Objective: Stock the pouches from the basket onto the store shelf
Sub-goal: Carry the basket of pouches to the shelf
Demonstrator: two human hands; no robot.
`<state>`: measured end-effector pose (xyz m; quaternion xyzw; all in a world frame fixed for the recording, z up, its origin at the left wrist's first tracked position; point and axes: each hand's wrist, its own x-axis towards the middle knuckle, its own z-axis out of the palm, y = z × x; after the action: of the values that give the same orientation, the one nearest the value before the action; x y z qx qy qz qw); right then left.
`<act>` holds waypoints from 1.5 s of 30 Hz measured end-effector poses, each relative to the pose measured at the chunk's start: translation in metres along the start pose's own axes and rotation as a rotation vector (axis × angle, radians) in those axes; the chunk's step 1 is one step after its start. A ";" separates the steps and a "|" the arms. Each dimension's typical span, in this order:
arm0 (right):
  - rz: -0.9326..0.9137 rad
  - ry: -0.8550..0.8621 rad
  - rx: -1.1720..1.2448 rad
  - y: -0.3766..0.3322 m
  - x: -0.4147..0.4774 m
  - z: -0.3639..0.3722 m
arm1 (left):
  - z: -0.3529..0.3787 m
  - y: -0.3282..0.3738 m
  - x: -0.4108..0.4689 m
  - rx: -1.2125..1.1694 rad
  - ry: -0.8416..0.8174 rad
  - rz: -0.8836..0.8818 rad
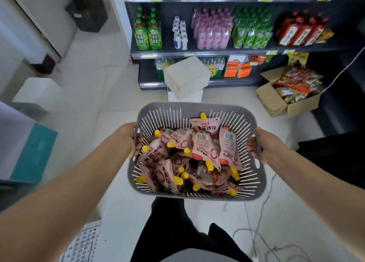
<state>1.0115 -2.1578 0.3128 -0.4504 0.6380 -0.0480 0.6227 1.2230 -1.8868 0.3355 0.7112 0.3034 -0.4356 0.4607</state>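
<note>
pouches (205,145) with yellow caps lie heaped in a grey slotted basket (197,108), held up over the tiled floor (110,96) in front of the store shelf (217,53). left hand (128,137) is clamped on the basket's left rim, right hand (264,145) on its right rim, fingers curled through the side handles. bottles in green, white and pink stand on the shelf, a white box (186,76) rests at its foot, and an open cardboard box (286,96) of packets sits on the floor to the right
</note>
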 end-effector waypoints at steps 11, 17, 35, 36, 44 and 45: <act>0.068 0.018 0.040 -0.147 0.113 0.076 | 0.072 0.201 0.063 0.054 0.013 0.031; 0.078 -0.040 0.023 -0.240 0.187 0.114 | 0.115 0.297 0.096 0.013 0.047 0.026; 0.041 -0.081 -0.087 -0.446 0.387 0.241 | 0.194 0.508 0.249 -0.145 -0.013 0.009; 0.052 -0.082 -0.083 -0.450 0.396 0.247 | 0.196 0.518 0.258 -0.139 -0.013 0.013; 0.091 -0.081 -0.062 -0.474 0.458 0.294 | 0.219 0.575 0.316 -0.157 -0.041 0.088; 0.091 -0.081 -0.065 -0.477 0.466 0.299 | 0.221 0.580 0.324 -0.147 -0.044 0.089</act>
<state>1.5919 -2.5854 0.1937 -0.4423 0.6335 0.0194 0.6345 1.7722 -2.3075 0.2275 0.6785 0.2925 -0.4069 0.5372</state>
